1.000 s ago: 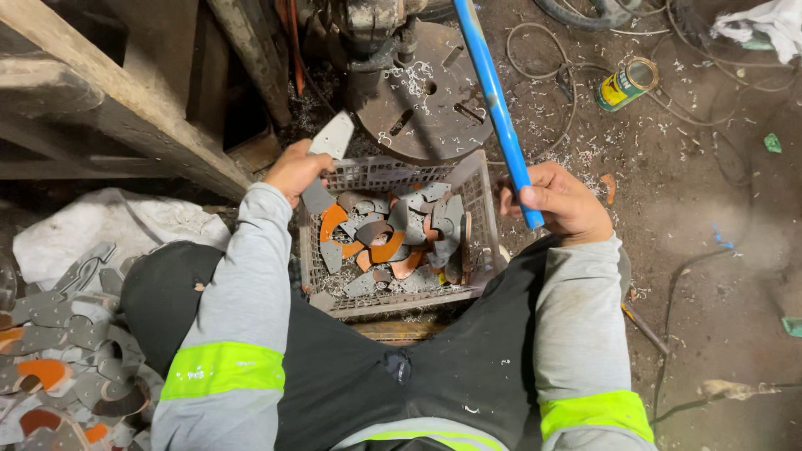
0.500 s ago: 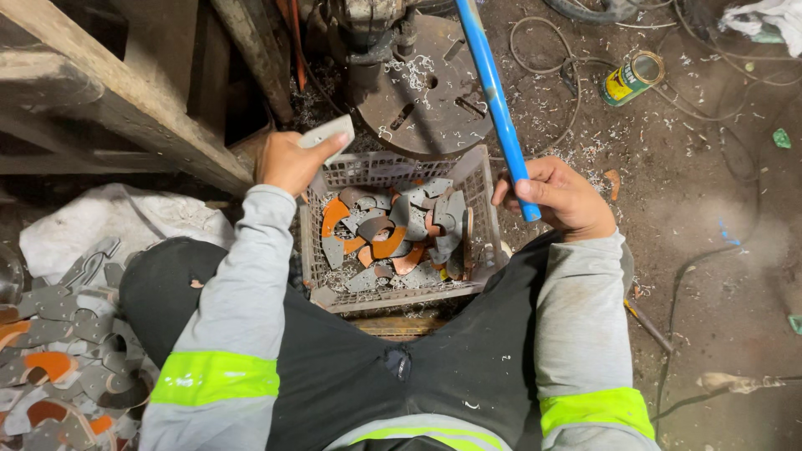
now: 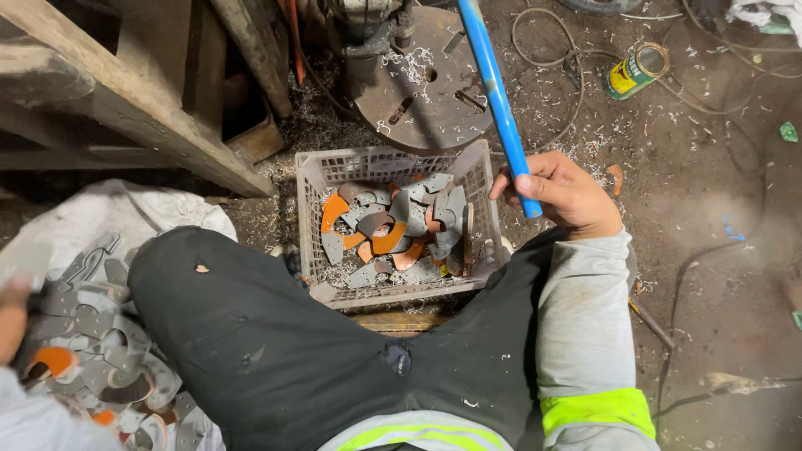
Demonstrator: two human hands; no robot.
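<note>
Between the knees, a plastic crate (image 3: 393,167) collects cut metal scraps (image 3: 401,225). Right hand (image 3: 564,194) clenches the blue lever (image 3: 499,100); the blurred left hand (image 3: 12,317), far left, grasps a flat plate (image 3: 23,263).

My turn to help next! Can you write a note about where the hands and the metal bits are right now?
Right hand: gripping the blue lever handle above the crate.
Left hand: out by the left edge, blurred, holding a flat grey piece over the pile of cut metal pieces on the white sack.
Plastic crate: between the knees, partly filled with grey and orange pieces.
Done: some pieces in crate. Left: the pile.
</note>
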